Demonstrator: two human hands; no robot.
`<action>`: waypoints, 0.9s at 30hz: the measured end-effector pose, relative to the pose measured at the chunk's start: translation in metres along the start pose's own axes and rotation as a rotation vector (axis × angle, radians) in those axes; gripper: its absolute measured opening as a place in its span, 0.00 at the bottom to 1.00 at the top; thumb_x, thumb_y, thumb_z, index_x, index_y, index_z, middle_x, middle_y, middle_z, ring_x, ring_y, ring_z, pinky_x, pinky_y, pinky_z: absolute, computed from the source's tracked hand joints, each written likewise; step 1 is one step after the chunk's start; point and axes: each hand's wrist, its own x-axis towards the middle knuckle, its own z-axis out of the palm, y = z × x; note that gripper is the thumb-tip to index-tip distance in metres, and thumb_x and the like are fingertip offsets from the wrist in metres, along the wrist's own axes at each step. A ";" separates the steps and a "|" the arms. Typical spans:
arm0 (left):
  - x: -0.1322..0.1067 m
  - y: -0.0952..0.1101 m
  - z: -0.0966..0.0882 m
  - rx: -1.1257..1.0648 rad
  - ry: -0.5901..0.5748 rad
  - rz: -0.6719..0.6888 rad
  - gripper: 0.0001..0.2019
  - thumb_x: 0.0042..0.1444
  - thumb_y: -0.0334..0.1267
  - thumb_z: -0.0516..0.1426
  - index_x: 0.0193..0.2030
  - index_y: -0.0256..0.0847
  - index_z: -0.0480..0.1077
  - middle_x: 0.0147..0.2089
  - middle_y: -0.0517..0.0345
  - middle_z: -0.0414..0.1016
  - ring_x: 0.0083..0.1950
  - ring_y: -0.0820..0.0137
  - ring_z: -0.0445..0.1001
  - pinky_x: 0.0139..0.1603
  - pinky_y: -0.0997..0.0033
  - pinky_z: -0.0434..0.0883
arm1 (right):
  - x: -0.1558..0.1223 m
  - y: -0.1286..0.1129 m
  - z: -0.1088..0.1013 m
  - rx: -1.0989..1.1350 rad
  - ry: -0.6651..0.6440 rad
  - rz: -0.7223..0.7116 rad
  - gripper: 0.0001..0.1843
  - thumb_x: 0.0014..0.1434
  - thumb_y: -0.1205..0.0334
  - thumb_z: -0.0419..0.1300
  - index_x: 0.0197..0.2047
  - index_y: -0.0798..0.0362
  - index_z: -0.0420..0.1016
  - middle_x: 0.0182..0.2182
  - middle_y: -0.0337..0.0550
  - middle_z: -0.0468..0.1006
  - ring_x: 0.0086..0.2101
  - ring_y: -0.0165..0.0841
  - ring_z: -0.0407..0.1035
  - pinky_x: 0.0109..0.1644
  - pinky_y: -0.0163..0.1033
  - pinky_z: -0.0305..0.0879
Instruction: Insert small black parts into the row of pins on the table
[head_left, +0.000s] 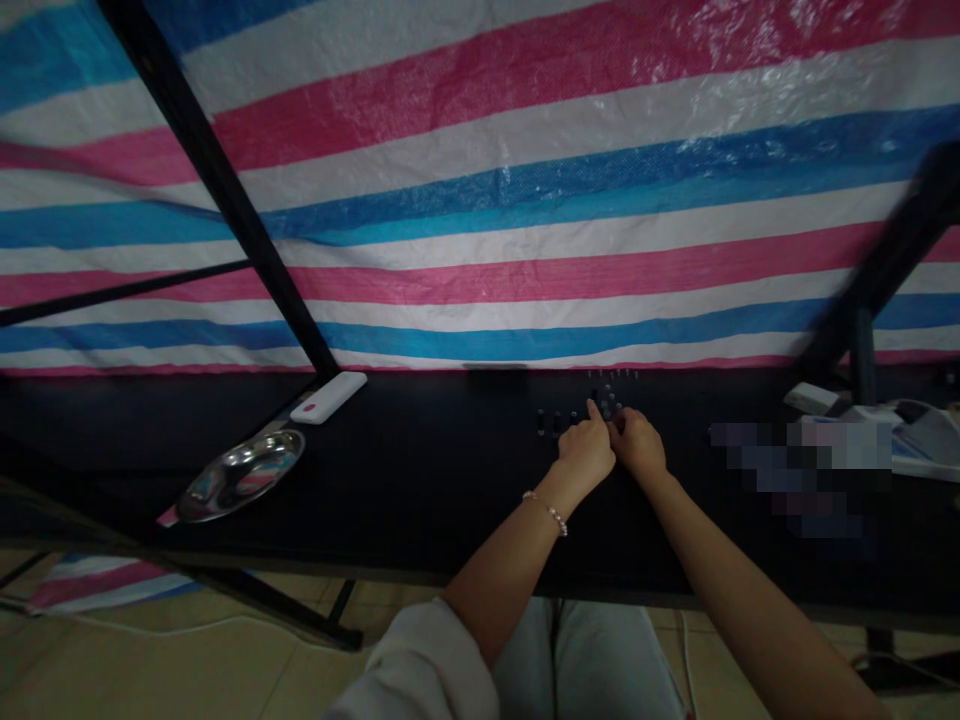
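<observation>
While looking down from the head, extending the left hand's [589, 448] index finger beside small pieces [611, 397] just ahead, curling the right hand [640, 443] alongside, showing no clear sign whether gripping in either. Passing short dark cylinders [541, 422] left of the left hand, crossing black tabletop [420, 470] toward a metal dish [244, 475] farther left; resting or hovering above the near edge [405, 572] with both forearms [514, 570].

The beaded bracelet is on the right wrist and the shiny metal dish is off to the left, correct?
Wrong wrist: the head view shows the bracelet on the left wrist. The metal dish is indeed off to the left.
</observation>
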 end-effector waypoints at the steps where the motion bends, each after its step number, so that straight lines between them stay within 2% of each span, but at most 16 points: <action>1: 0.004 0.000 0.003 0.006 -0.006 -0.008 0.33 0.52 0.30 0.48 0.64 0.27 0.41 0.45 0.33 0.71 0.47 0.57 0.72 0.43 0.63 0.68 | -0.001 0.000 -0.002 -0.011 -0.011 0.004 0.06 0.55 0.62 0.52 0.33 0.55 0.67 0.33 0.48 0.72 0.31 0.34 0.67 0.30 0.36 0.55; 6: 0.020 -0.003 0.016 0.036 0.006 -0.025 0.33 0.52 0.31 0.50 0.64 0.25 0.42 0.44 0.34 0.72 0.46 0.56 0.72 0.43 0.62 0.69 | -0.007 -0.003 -0.013 -0.058 -0.069 0.030 0.05 0.55 0.63 0.52 0.33 0.55 0.66 0.34 0.49 0.72 0.32 0.36 0.68 0.30 0.37 0.54; 11: 0.024 0.000 0.022 0.072 0.129 -0.049 0.21 0.58 0.27 0.43 0.58 0.28 0.53 0.41 0.37 0.73 0.44 0.59 0.74 0.41 0.64 0.70 | -0.010 -0.005 -0.017 -0.074 -0.081 0.033 0.05 0.56 0.63 0.52 0.34 0.55 0.66 0.35 0.49 0.73 0.33 0.37 0.69 0.30 0.37 0.55; 15: 0.025 0.001 0.022 0.111 0.170 -0.039 0.17 0.59 0.25 0.39 0.52 0.28 0.60 0.38 0.39 0.74 0.43 0.60 0.74 0.39 0.65 0.71 | -0.011 -0.006 -0.017 -0.088 -0.070 0.025 0.05 0.56 0.63 0.52 0.34 0.55 0.66 0.35 0.49 0.73 0.33 0.36 0.69 0.30 0.37 0.55; 20: 0.028 0.001 0.024 0.169 0.190 -0.022 0.17 0.58 0.24 0.42 0.52 0.27 0.60 0.37 0.40 0.74 0.42 0.62 0.75 0.38 0.67 0.72 | -0.011 -0.007 -0.021 -0.093 -0.117 0.039 0.06 0.56 0.63 0.51 0.35 0.55 0.66 0.36 0.49 0.72 0.34 0.36 0.69 0.31 0.36 0.55; 27: 0.028 0.002 0.025 0.215 0.194 -0.024 0.21 0.57 0.22 0.41 0.58 0.20 0.55 0.38 0.37 0.74 0.40 0.64 0.75 0.38 0.69 0.72 | -0.011 -0.009 -0.024 -0.103 -0.148 0.046 0.07 0.57 0.63 0.50 0.37 0.56 0.66 0.37 0.49 0.72 0.35 0.36 0.69 0.32 0.36 0.56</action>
